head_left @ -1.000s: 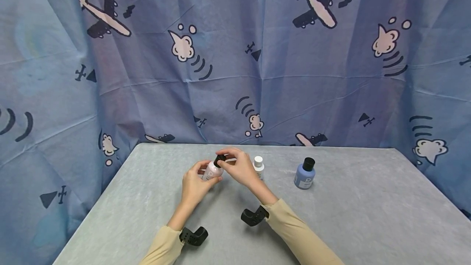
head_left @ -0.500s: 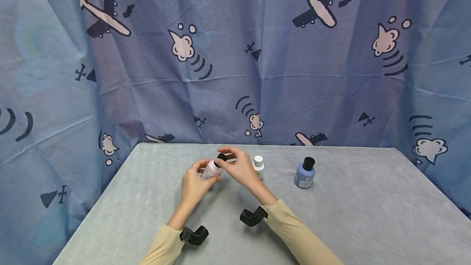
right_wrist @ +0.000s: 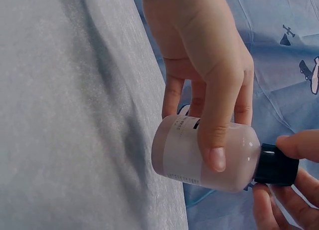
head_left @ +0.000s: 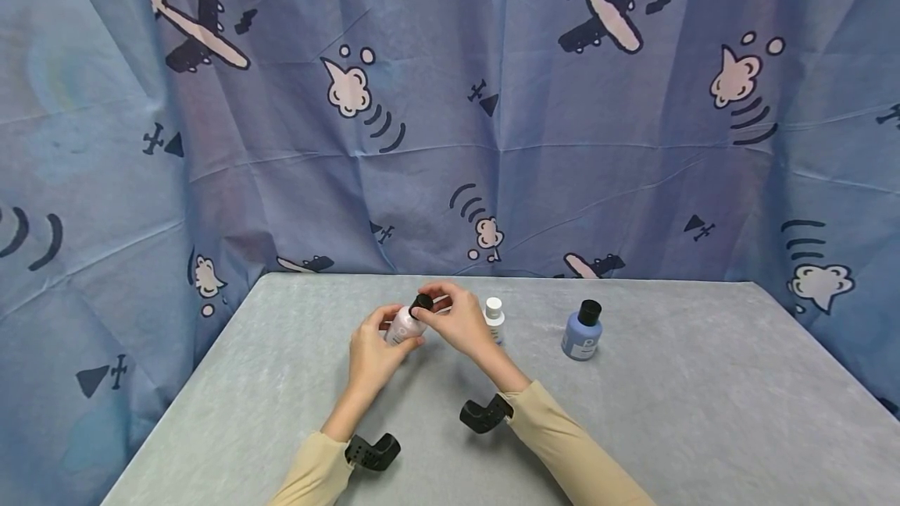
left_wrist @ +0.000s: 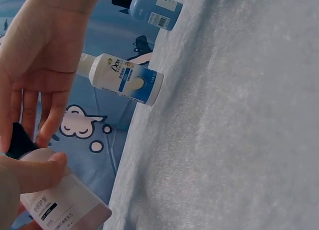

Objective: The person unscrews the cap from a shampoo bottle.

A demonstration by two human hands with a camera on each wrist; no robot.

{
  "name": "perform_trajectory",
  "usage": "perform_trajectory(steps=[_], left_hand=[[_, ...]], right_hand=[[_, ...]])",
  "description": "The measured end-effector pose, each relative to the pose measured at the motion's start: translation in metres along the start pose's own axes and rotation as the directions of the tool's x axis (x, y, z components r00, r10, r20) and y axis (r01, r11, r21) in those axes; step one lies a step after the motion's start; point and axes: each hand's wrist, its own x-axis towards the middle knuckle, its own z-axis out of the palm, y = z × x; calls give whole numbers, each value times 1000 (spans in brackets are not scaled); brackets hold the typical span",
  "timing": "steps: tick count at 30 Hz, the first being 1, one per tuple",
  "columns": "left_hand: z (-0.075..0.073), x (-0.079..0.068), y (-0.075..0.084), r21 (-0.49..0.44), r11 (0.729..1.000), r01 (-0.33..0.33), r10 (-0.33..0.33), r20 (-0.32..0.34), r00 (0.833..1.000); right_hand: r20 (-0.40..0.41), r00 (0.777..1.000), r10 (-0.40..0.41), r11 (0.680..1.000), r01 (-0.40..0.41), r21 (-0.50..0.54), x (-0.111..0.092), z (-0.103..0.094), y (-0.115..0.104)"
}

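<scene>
You have the pale pink bottle (head_left: 405, 326) just left of center in the lower half of the head view, tilted so that its black cap (head_left: 423, 301) leans to the upper right. Whether its base touches the table, these views do not settle. Your left hand (head_left: 371, 350) wraps the body, thumb on one side and fingers on the other, as the right wrist view shows; that grip most likely serves to keep the body from turning. Your right hand (head_left: 460, 322) pinches the black cap between thumb and fingertips, which suits a twisting hold. The tilt probably brings the cap within easy reach of those fingers. The cap sits at the neck, but you cannot tell how tight it is.

Just right of your right hand, partly hidden behind it, stands the white bottle (head_left: 495, 326) with a white cap. Farther right, the blue bottle (head_left: 582, 336) stands upright under a black cap, well apart from your hands, perhaps to leave working room.

Count them: three bottles, one each of pink, white and blue; three caps, two black and one white. Two black wrist devices (head_left: 373, 452) sit at your cuffs, over one gray table (head_left: 668, 412); one airplane-print curtain (head_left: 422, 178) fills the upper frame.
</scene>
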Motion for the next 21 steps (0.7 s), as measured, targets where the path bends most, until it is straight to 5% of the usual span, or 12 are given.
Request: perform_trajectory(steps=[17,21], left_hand=[[1,-1,0,-12,1000,-9,10,41,999],[2,-1,-1,-16,1000,5,-4,33,999]], right_hand=[[83,993,-81,991,71,116,-4,-5,-11],[75,993,-93,989,83,123,0,0,3]])
